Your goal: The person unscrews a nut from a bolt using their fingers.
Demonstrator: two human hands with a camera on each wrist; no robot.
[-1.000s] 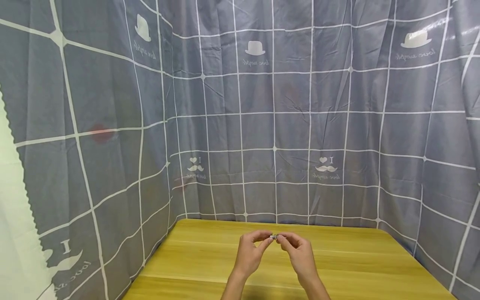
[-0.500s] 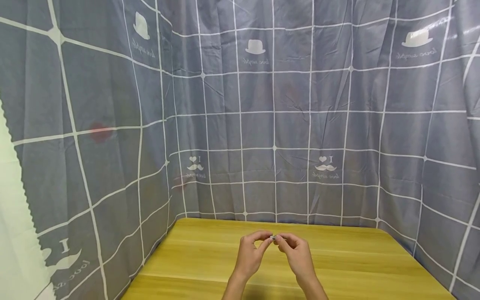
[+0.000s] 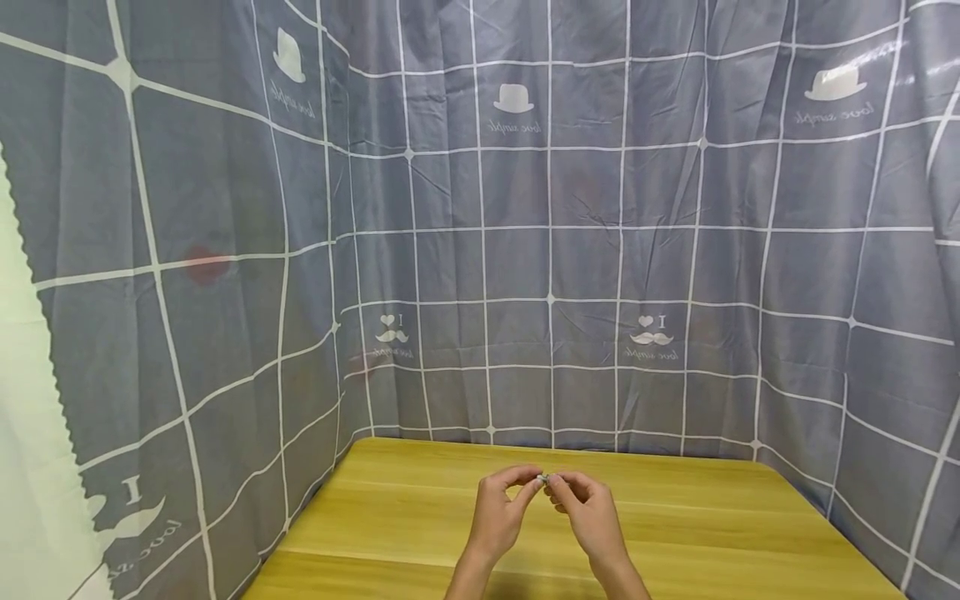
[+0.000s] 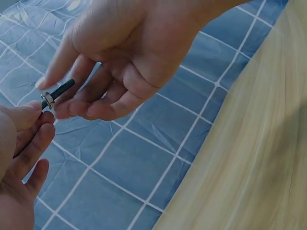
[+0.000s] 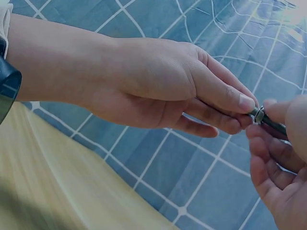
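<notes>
Over the table, my left hand (image 3: 497,517) pinches one end of a small dark bolt (image 4: 64,87) between thumb and fingertips. A shiny metal nut (image 4: 47,100) sits on the bolt close to those fingertips, and the threaded shaft sticks out past it. My right hand (image 3: 596,517) faces it, thumb and fingers curled around the nut from either side. The right wrist view shows the nut (image 5: 259,115) between both hands' fingertips, with part of the shaft behind the right thumb. Whether the right fingertips press firmly on the nut is hard to see.
A yellow wood-grain table (image 3: 420,500) lies beneath both hands. Grey curtains (image 3: 585,267) with white grid lines hang behind it and at both sides. A pale cloth edge (image 3: 30,417) shows at the far left.
My right hand has shifted slightly left, nearer the left hand, and its lower fingers now show below the thumb. The left hand keeps its pinch almost in place.
</notes>
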